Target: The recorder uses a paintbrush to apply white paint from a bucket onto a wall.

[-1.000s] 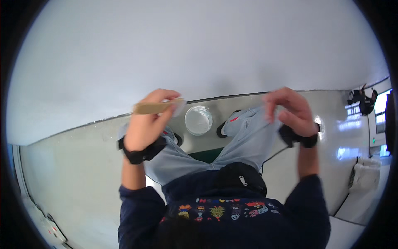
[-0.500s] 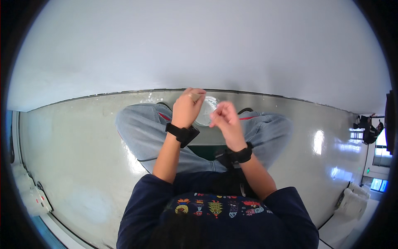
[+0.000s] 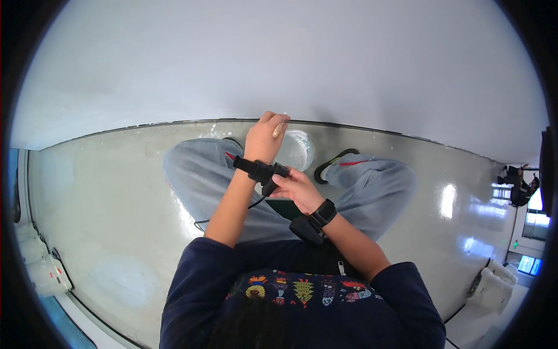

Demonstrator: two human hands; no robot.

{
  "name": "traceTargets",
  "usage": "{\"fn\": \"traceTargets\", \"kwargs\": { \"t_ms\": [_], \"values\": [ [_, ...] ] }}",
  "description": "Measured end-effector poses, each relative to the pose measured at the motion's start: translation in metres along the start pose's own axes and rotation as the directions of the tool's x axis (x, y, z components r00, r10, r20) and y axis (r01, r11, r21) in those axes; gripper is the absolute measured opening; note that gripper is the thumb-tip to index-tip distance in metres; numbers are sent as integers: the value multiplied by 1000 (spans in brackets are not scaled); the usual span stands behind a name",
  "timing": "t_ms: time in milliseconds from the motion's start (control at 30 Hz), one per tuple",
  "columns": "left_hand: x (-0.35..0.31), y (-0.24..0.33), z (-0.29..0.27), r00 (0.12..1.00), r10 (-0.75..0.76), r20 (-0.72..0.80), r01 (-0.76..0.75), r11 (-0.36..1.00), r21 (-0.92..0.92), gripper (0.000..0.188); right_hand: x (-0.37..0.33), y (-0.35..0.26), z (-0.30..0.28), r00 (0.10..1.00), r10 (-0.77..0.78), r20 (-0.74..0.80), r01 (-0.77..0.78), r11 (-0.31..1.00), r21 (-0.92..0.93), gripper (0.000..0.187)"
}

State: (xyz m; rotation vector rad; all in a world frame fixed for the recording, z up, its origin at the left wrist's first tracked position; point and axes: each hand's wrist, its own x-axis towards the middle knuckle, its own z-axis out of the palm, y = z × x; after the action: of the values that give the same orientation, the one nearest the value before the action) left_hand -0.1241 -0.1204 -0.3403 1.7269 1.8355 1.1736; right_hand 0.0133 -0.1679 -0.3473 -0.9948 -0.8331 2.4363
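Note:
My left hand (image 3: pixel 264 141) is closed around a short tan handle (image 3: pixel 278 130), probably wooden, with a pale tip poking out above the fingers. What kind of tool it is, I cannot make out. On the left wrist is a black strap with a black box-shaped device (image 3: pixel 272 178). My right hand (image 3: pixel 297 189) reaches across and grips that device between thumb and fingers. A round clear tub (image 3: pixel 297 150), with whitish stuff on its wall, stands on the floor just beyond my hands, close to the wall's foot.
A pale wall (image 3: pixel 279 64) rises ahead, with a dark line along its base. White spots dot the grey floor (image 3: pixel 122 192) beside it. My bent legs flank the tub, a dark green flat surface (image 3: pixel 285 207) between them. Another person (image 3: pixel 520 185) is far right.
My right hand has come left and down from beside the tub onto the left wrist device. The left hand keeps its handle and has shifted slightly up. More of the tub shows.

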Motion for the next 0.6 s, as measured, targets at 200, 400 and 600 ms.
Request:
{"fn": "traceTargets", "kwargs": {
  "t_ms": [200, 400, 600],
  "values": [
    [-4, -16, -4, 991, 54, -122, -60, 997, -42, 13, 1, 0, 10, 991, -52, -121, 30, 984, -175, 25],
    [-7, -2, -2, 945, -309, -109, 235, 872, -429, 14, 6, -7, -6, 999, -13, -47, 0, 965, -263, 34],
    [-15, 6, 3, 999, 4, 49, -7, 999, 54, 13, -1, -50, -25, 897, -442, -6, 419, 854, -308, 45]
  ]
}}
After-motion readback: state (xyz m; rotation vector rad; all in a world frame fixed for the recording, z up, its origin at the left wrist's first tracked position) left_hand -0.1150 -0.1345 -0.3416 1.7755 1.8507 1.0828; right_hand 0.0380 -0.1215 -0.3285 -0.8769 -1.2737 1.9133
